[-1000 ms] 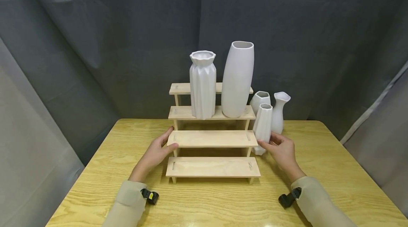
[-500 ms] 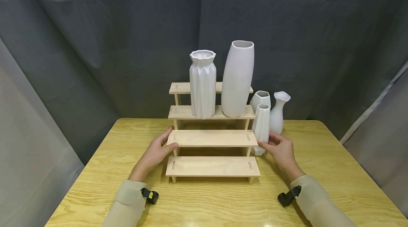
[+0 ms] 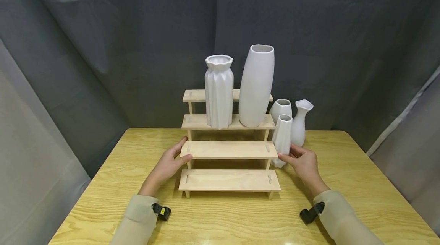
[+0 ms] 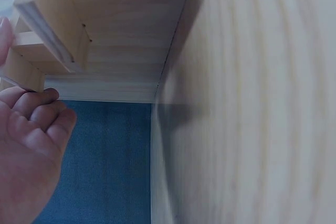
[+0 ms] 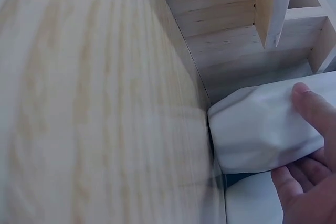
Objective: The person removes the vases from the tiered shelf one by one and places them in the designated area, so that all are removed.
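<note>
My left hand (image 3: 167, 166) grips the left side of a stepped wooden display stand (image 3: 229, 180), thumb at the front edge of a middle step. In the left wrist view its fingers (image 4: 44, 111) curl against the wood. My right hand (image 3: 304, 164) pinches a small fluted white vase (image 3: 282, 138) low on its body, close beside the stand's right side. That vase leans slightly, its base at the tabletop in the right wrist view. On an upper step stand a pleated white vase (image 3: 219, 92) and a taller smooth white vase (image 3: 257, 86).
Behind the fluted vase stand a squat white vase (image 3: 280, 108) with an angular mouth and a slender flared-neck white vase (image 3: 300, 124). Everything rests on a wood-grain table (image 3: 220, 218). A dark grey curtain (image 3: 154, 46) hangs behind.
The fluted vase has shifted and tilted slightly, its mouth now a little lower and further left. My right hand has moved slightly left with it. The left hand and the stand stay put.
</note>
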Demonstrator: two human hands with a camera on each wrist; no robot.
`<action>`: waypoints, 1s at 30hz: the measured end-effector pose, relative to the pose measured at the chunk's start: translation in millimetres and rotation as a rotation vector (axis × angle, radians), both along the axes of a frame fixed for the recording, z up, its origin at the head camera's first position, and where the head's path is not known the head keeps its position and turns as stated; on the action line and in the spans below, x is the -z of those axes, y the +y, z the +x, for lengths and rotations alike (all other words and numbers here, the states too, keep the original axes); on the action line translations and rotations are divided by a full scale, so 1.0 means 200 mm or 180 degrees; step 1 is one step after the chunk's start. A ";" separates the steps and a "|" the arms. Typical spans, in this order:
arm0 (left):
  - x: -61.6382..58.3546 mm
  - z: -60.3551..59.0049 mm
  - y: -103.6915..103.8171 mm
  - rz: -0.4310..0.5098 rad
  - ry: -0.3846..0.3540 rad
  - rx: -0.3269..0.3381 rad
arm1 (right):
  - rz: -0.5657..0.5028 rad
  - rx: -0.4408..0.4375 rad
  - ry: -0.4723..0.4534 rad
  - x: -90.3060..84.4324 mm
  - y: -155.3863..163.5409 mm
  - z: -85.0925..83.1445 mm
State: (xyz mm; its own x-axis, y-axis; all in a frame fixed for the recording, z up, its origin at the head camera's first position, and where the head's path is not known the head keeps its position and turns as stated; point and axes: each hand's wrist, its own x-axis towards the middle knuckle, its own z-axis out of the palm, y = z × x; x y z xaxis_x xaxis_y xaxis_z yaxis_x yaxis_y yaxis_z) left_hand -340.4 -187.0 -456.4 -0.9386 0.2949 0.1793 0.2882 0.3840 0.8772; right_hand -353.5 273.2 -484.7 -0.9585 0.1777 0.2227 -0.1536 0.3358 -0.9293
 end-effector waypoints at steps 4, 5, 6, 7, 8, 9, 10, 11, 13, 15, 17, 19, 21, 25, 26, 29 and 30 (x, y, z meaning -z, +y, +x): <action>0.01 0.00 0.00 0.0031 -0.0010 0.0010 | 0.0010 0.0038 -0.0040 0.00 0.00 0.00; 0.01 0.00 0.00 0.0034 -0.0010 0.0003 | 0.0039 0.0055 -0.0042 0.00 0.00 0.00; 0.01 -0.01 0.00 0.0034 -0.0014 -0.0009 | 0.0067 0.0069 -0.0046 0.00 0.00 0.00; 0.01 -0.01 0.00 0.0032 -0.0017 -0.0019 | 0.0102 0.0089 -0.0046 0.00 0.00 0.00; 0.01 -0.01 0.00 0.0031 -0.0011 -0.0013 | 0.0146 0.0106 -0.0050 0.00 0.00 0.00; 0.01 -0.01 0.00 0.0028 -0.0010 -0.0016 | 0.0189 0.0136 -0.0056 0.00 0.01 0.00; 0.01 -0.01 0.00 0.0025 -0.0010 -0.0021 | 0.0239 0.0160 -0.0067 0.00 0.01 0.01; 0.01 -0.01 0.00 0.0028 -0.0007 -0.0021 | 0.0267 0.0177 -0.0075 0.00 0.01 0.01; 0.01 -0.01 0.00 0.0026 -0.0009 -0.0016 | 0.0305 0.0194 -0.0083 0.00 0.01 0.01; 0.00 0.00 0.00 0.0018 -0.0014 -0.0018 | 0.0296 0.0197 -0.0079 0.00 0.01 0.01; 0.01 0.00 0.00 0.0015 -0.0019 -0.0012 | 0.0257 0.0184 -0.0055 0.01 0.00 0.00; 0.01 -0.01 0.00 0.0011 -0.0010 -0.0004 | 0.0210 0.0187 -0.0015 0.01 0.00 -0.01; 0.02 -0.01 -0.01 0.0021 -0.0009 0.0002 | 0.0174 0.0191 0.0038 0.02 -0.01 -0.02; 0.02 -0.01 -0.01 0.0027 0.0011 0.0014 | 0.0152 0.0216 0.0099 0.02 -0.03 -0.03; 0.02 -0.01 -0.01 0.0027 0.0015 0.0020 | 0.0161 0.0217 0.0100 0.02 -0.03 -0.03; 0.03 -0.02 -0.01 0.0033 0.0048 0.0037 | 0.0156 0.0219 0.0087 0.01 -0.04 -0.03; 0.02 -0.02 -0.01 0.0033 0.0059 0.0045 | 0.0146 0.0217 0.0078 0.01 -0.04 -0.04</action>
